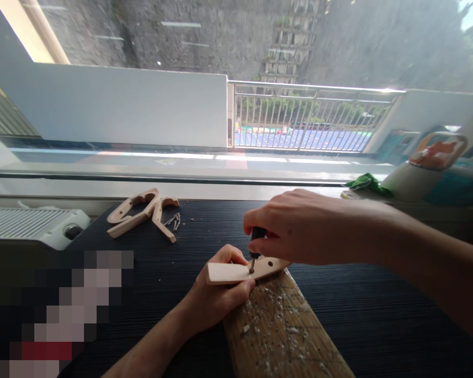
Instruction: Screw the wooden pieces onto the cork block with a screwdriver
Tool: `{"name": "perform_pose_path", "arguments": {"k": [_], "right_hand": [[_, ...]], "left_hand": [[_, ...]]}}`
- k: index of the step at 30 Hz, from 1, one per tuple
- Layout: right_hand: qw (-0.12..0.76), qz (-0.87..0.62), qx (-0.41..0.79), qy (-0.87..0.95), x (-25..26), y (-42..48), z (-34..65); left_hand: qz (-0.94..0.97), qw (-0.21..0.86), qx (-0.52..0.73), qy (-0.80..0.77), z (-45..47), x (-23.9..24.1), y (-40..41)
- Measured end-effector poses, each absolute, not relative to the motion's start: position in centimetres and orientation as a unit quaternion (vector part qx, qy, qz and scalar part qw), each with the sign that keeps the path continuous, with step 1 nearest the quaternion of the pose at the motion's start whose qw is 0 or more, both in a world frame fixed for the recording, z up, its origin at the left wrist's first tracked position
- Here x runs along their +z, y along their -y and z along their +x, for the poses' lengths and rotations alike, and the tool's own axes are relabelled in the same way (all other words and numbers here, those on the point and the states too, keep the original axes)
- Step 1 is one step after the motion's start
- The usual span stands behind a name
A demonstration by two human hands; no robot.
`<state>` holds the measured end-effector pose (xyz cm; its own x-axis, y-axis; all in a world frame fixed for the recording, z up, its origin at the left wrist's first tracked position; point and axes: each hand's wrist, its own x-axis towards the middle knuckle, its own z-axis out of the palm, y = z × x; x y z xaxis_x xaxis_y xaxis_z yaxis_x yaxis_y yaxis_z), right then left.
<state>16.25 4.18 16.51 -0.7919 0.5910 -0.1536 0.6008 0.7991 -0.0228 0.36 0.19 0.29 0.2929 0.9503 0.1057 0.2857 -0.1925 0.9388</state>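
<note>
My right hand [299, 226] is closed around the black handle of a screwdriver [253, 262]. The shaft points down, its tip in a hole of a pale wooden piece [226, 273]. A second dark hole shows farther along that piece, and its far end is hidden behind my right hand. Fingers and thumb of my left hand [220, 294] grip the wooden piece from both sides. Beneath it lies a thick, worn wooden board [279, 325], pocked with small holes and pale chips.
More curved wooden pieces [132, 212] lie at the back left of the black table [205, 223], beside several screws [176, 221]. A white heater [35, 223] stands left. A green cloth [366, 184] is by the window at right. Pixelation hides the lower left.
</note>
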Motion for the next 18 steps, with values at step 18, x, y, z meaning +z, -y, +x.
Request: {"name": "perform_pose_path", "arguments": {"k": [18], "right_hand": [[-0.018,0.310,-0.052,-0.949,15.4,-4.8,17.0]], "left_hand": [[0.678,0.437,0.382,-0.452,0.3,0.3,-0.2]]}}
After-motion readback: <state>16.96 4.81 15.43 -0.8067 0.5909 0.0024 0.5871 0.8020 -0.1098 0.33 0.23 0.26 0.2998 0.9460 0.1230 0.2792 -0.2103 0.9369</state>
